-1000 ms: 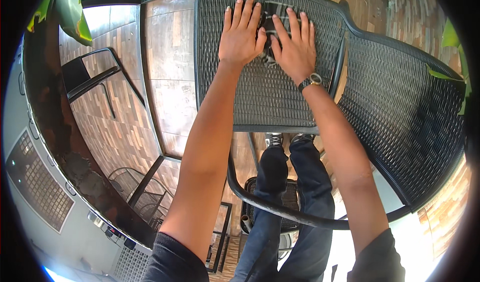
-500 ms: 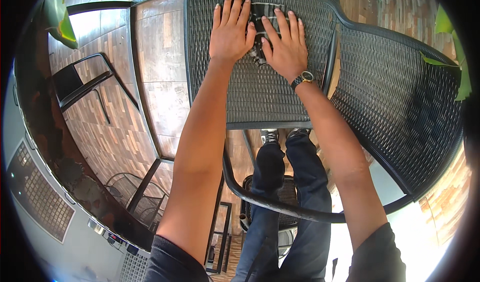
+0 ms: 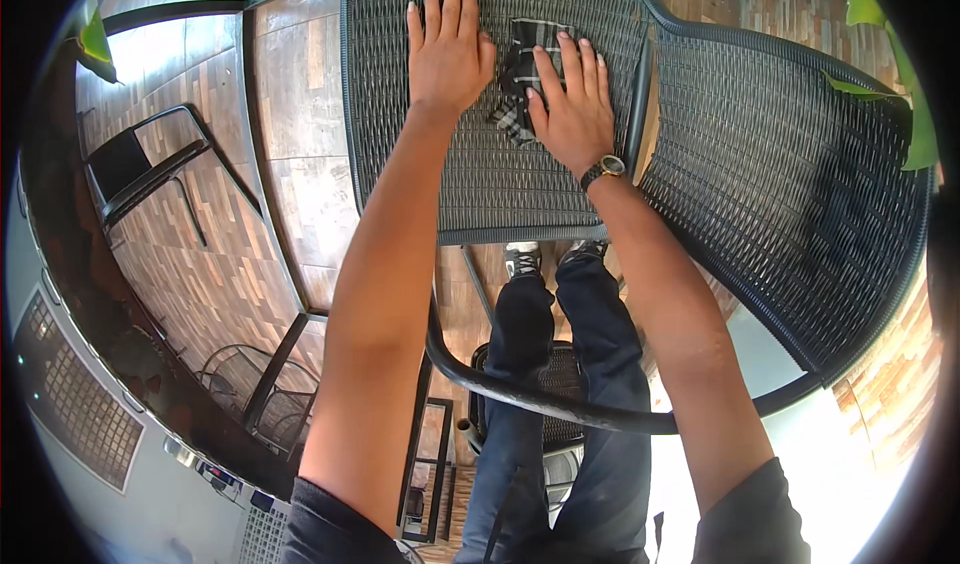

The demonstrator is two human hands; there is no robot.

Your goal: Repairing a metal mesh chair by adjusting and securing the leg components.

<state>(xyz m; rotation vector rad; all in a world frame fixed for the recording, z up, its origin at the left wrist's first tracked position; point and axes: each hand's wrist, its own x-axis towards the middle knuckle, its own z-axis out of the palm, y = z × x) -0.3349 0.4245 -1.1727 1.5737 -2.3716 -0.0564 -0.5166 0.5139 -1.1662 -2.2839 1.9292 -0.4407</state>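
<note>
A black woven chair seat (image 3: 520, 189) lies before me, its woven backrest (image 3: 770, 154) spreading to the right. On the seat is a crumpled black-and-white plaid cloth (image 3: 528, 39). My right hand (image 3: 577, 114), with a dark watch (image 3: 605, 168) on its wrist, rests flat with its fingers over the right part of the cloth. To the cloth's left, my left hand (image 3: 447, 59) lies flat on the bare weave, fingers stretched toward the far edge and the thumb side near the cloth.
A curved black armrest (image 3: 540, 409) passes in front of my legs (image 3: 600, 344). To the left stand a dark metal frame (image 3: 262, 144) and another black chair (image 3: 150, 169) on wood-patterned flooring. Green leaves (image 3: 912, 94) hang at the right edge, beside the backrest.
My left hand has shifted left, off the cloth's side. The right hand stays on the cloth, more of which now shows. The whole view has shifted slightly.
</note>
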